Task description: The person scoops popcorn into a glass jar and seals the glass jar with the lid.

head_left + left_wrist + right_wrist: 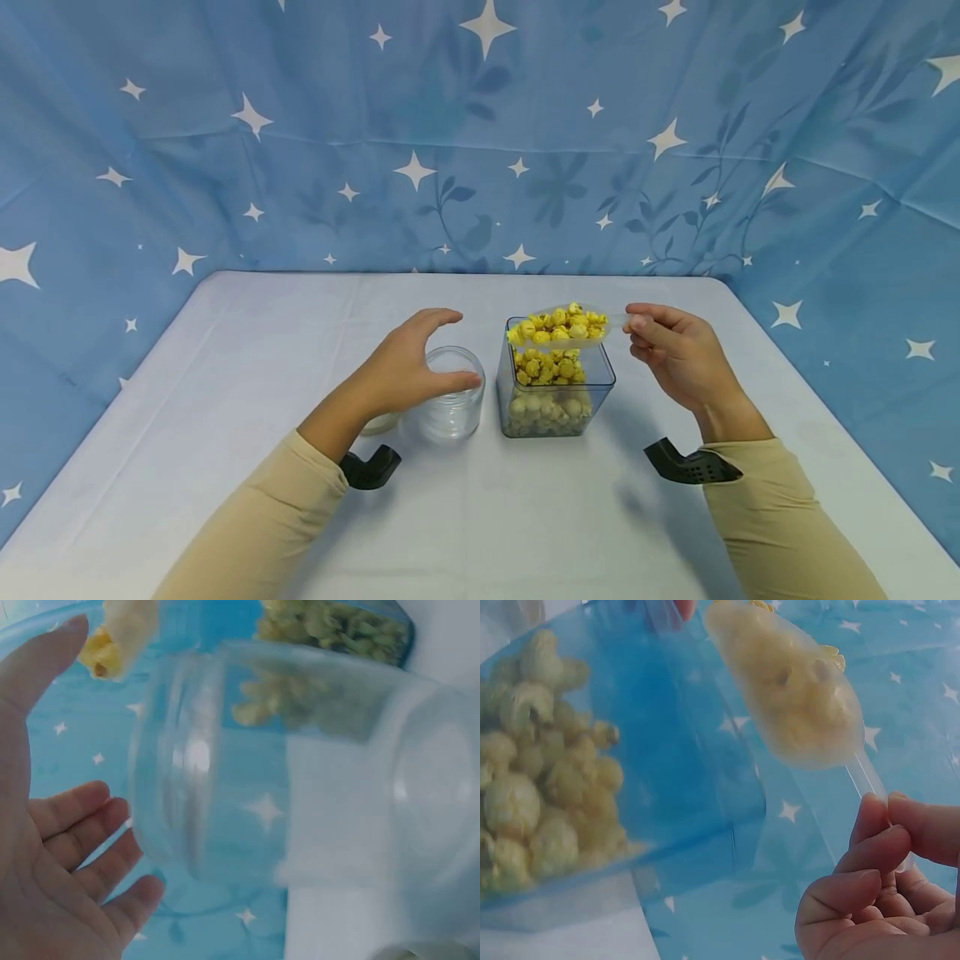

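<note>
My right hand (pixel 678 354) pinches the handle of a clear plastic scoop (pixel 806 739) between thumb and fingers. Yellow popcorn (pixel 562 325) fills the scoop, which hangs over the top of a square, see-through container (pixel 507 404). More popcorn (pixel 551 368) lies inside that container. Just left of it stands an upright glass jar (pixel 453 417) with its mouth uncovered. My left hand (pixel 408 358) is beside the jar's mouth, thumb and fingers spread apart, holding nothing. In the left wrist view its fingertips (pixel 146 889) are right by the jar's rim.
Partly hidden under my left wrist, a small round pale lid-like piece (pixel 380 423) lies on the white table (pixel 480 533). A blue cloth (pixel 480 208) with white stars hangs behind and around the table. Both wrists wear black camera mounts.
</note>
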The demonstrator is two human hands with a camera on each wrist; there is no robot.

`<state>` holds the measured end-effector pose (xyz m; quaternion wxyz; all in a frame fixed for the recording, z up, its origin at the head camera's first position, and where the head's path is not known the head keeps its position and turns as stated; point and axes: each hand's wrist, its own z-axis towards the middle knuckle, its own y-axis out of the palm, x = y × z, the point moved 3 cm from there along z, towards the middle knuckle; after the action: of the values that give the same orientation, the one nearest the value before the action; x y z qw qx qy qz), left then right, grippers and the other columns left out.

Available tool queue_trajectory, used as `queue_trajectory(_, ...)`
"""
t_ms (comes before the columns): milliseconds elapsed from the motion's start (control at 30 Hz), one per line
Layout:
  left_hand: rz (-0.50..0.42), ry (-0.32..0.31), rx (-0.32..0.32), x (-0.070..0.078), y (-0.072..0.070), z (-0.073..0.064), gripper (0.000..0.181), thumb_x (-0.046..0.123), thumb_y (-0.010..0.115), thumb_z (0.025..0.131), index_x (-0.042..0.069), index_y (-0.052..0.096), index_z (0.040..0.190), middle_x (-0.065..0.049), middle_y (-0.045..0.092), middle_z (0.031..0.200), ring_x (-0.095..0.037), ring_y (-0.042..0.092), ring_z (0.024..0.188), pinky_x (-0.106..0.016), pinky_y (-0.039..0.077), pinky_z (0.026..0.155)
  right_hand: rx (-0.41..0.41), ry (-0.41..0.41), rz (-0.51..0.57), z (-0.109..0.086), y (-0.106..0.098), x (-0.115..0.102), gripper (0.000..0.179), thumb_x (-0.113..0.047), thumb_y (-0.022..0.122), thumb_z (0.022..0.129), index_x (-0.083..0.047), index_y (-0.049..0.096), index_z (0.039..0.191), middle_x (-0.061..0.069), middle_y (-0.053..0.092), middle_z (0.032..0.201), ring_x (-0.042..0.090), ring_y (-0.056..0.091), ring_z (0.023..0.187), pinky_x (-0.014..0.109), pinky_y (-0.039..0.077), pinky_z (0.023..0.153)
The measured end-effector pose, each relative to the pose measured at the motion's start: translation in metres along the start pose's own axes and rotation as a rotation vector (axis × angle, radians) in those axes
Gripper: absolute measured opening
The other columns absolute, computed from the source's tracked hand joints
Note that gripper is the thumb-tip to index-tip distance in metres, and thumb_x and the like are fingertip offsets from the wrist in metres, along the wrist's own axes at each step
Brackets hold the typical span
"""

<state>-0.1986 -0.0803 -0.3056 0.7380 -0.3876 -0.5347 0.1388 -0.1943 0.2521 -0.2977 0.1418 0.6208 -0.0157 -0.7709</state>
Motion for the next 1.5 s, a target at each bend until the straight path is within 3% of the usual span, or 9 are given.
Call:
queue_trajectory(200,-0.076,-0.053,-0.017,-0.02,0.007,-0.013,0.097,0.047,0.086,0.076,0.014,0.039,0.153,-0.006,0.039,0.155,-0.031,0.036,0.141,-0.058,0.035,0.11,-0.028,0.002,-0.002,0.003,0.014,0.001,0.022,0.0,0.055,0.102,-0.009,0.075,0.103,0.001,0.067,0.089,0.013,0.054,0.076,0.022,0.049,0.069)
queue_trajectory(467,-0.145,-0.124,0.003,-0.038,0.022,-0.018,0.097,0.044,0.089,0.072,0.016,0.041,0.152,-0.004,0.045,0.151,-0.034,0.048,0.131,-0.056,0.043,0.101,-0.048,0.021,-0.053,0.008,0.029,0.003,0.022,0.0,0.055,0.102,-0.01,0.074,0.105,0.0,0.066,0.09,0.013,0.054,0.077,0.022,0.051,0.071)
queue_trajectory(667,-0.221,-0.095,0.01,-0.04,0.027,-0.019,0.09,0.034,0.087,0.076,0.009,0.043,0.15,-0.008,0.047,0.148,-0.039,0.05,0.13,-0.053,0.045,0.102,-0.077,0.033,-0.127,0.011,0.039,0.003,0.02,-0.002,0.054,0.103,-0.012,0.072,0.107,0.0,0.066,0.093,0.014,0.051,0.076,0.024,0.048,0.07)
queue_trajectory(800,-0.216,-0.084,0.013,-0.041,0.027,-0.02,0.089,0.034,0.087,0.077,0.009,0.043,0.151,-0.009,0.047,0.149,-0.038,0.049,0.131,-0.053,0.044,0.103,-0.083,0.053,-0.182,0.013,0.043,0.004,0.018,-0.003,0.053,0.103,-0.009,0.069,0.11,0.0,0.066,0.093,0.014,0.051,0.076,0.024,0.048,0.071)
queue_trajectory(933,-0.215,-0.088,0.015,-0.042,0.027,-0.019,0.09,0.036,0.087,0.076,0.01,0.044,0.15,-0.007,0.048,0.147,-0.036,0.049,0.131,-0.052,0.044,0.104,-0.075,0.086,-0.275,0.015,0.047,0.004,0.02,-0.006,0.054,0.104,0.002,0.063,0.119,-0.001,0.066,0.095,0.014,0.053,0.079,0.024,0.049,0.075)
queue_trajectory(1033,-0.214,-0.091,0.015,-0.043,0.027,-0.018,0.091,0.037,0.087,0.076,0.011,0.043,0.15,-0.007,0.049,0.146,-0.036,0.051,0.129,-0.051,0.046,0.102,-0.072,0.096,-0.361,0.017,0.048,0.004,0.029,-0.008,0.053,0.104,0.011,0.057,0.125,-0.002,0.066,0.095,0.015,0.05,0.078,0.025,0.047,0.071)
queue_trajectory(1233,-0.21,-0.092,0.011,-0.045,0.028,-0.018,0.091,0.038,0.087,0.076,0.01,0.043,0.151,-0.007,0.048,0.147,-0.037,0.051,0.129,-0.052,0.048,0.099,-0.091,0.06,-0.469,0.02,0.052,0.001,0.034,-0.009,0.053,0.104,0.016,0.054,0.127,-0.002,0.066,0.092,0.016,0.042,0.069,0.027,0.038,0.061)
queue_trajectory(1500,-0.205,-0.105,0.003,-0.045,0.026,-0.019,0.093,0.039,0.087,0.076,0.01,0.042,0.152,-0.007,0.046,0.149,-0.035,0.049,0.131,-0.051,0.045,0.103,-0.117,0.021,-0.547,0.023,0.062,-0.004,0.031,-0.008,0.056,0.102,0.013,0.059,0.124,0.004,0.065,0.092,0.018,0.044,0.072,0.029,0.039,0.064)
